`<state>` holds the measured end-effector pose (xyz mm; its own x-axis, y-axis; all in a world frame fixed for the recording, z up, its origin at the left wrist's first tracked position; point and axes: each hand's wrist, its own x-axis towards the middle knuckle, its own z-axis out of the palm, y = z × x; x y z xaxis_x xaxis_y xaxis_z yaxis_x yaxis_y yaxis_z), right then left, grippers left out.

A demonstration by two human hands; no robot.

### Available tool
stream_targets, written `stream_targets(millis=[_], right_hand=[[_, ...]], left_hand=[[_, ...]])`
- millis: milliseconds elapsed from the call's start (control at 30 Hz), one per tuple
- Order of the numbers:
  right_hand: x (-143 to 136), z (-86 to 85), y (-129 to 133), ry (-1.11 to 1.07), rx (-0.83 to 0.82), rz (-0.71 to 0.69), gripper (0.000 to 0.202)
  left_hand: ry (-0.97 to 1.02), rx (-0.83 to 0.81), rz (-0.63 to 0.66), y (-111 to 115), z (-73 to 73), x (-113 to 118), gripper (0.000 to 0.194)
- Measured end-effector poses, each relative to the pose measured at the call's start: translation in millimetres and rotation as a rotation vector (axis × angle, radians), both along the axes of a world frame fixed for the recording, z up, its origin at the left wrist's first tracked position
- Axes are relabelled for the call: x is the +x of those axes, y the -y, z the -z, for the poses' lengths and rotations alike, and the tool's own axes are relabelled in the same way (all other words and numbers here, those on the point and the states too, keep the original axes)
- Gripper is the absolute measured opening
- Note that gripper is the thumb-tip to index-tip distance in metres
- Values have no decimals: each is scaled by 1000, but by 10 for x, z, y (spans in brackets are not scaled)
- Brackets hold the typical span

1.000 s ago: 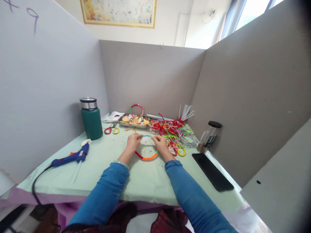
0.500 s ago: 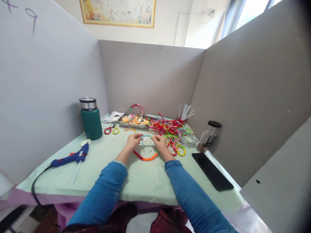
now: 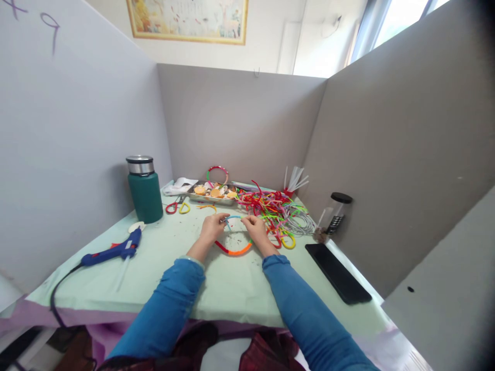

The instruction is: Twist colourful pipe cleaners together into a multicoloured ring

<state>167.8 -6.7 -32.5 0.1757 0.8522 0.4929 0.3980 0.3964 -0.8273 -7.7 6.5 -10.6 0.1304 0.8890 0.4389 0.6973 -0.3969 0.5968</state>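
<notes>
A ring (image 3: 238, 252) wrapped in red, orange, green and light blue is held between my hands over the middle of the table. My left hand (image 3: 212, 228) pinches its far left part, where a short light blue end hangs down inside the ring. The fingers of my right hand (image 3: 255, 226) are closed on the far right part, at the blue and green wrapping. Behind my right hand lies a tangled pile of coloured pipe cleaners (image 3: 266, 202).
A green bottle (image 3: 145, 193) and a blue glue gun (image 3: 112, 252) stand and lie at left. Behind are a tray of shells (image 3: 212, 200) and scissors (image 3: 178, 207). At right are a black phone-like slab (image 3: 337, 273) and a clear jar (image 3: 335, 219).
My left hand and the ring have shifted slightly to the right, and the light blue end inside the ring has turned a little. My right hand stays nearly still.
</notes>
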Motion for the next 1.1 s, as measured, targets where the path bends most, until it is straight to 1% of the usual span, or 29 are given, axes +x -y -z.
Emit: stream_targets(millis=[167, 333, 500, 600, 667, 733, 833, 900, 1000, 1100], right_hand=[[-4, -13, 11, -11, -8, -8, 28], [-5, -21, 15, -13, -11, -9, 28], [-4, -15, 10, -11, -7, -6, 28], [-2, -14, 9, -15, -1, -9, 28], [-1, -14, 10, -14, -2, -11, 28], [-1, -15, 12, -8, -8, -14, 28], [-2, -16, 18, -1, -6, -19, 29], [-3, -16, 20, 3, -6, -17, 30], [-5, -16, 17, 4, -7, -8, 30], [-3, -19, 15, 5, -9, 4, 29]], left_hand=[[-50, 37, 7, 27, -14, 2, 25], [-91, 81, 7, 46, -17, -3, 24], [-24, 53, 13, 50, -45, 6, 24], [8, -16, 16, 44, -68, 11, 31], [69, -97, 7, 35, -72, 8, 34], [176, -197, 16, 28, -65, -1, 35], [355, -356, 69, 30, -55, -11, 37], [452, -433, 100, 38, -64, -7, 40], [594, -504, 102, 48, -97, 13, 41], [691, -510, 33, 34, -112, 20, 42]])
